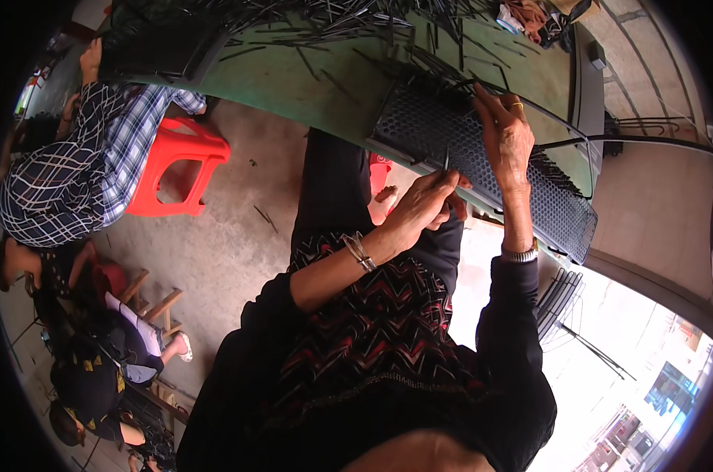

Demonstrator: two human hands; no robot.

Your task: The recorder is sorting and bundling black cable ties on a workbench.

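A long black panel with a honeycomb pattern of holes (431, 130) lies slantwise along the near edge of the green table (270, 98). Thin black strips stand up in a row along its far side. My left hand (427, 203), with bracelets at the wrist, is closed at the panel's near edge. A thin dark strip (447, 158) pokes up from its fingertips. Over the panel, my right hand (507, 140) reaches to the far side, fingertips drawn together among the black strips. What they pinch is too small to make out.
Loose black strips (333, 27) lie heaped across the table's far part. Crumpled cloth (529, 20) sits at the far right. A black cable or rod (631, 140) crosses at right. To the left are a red stool (179, 169) and several people, one in a plaid shirt (65, 177).
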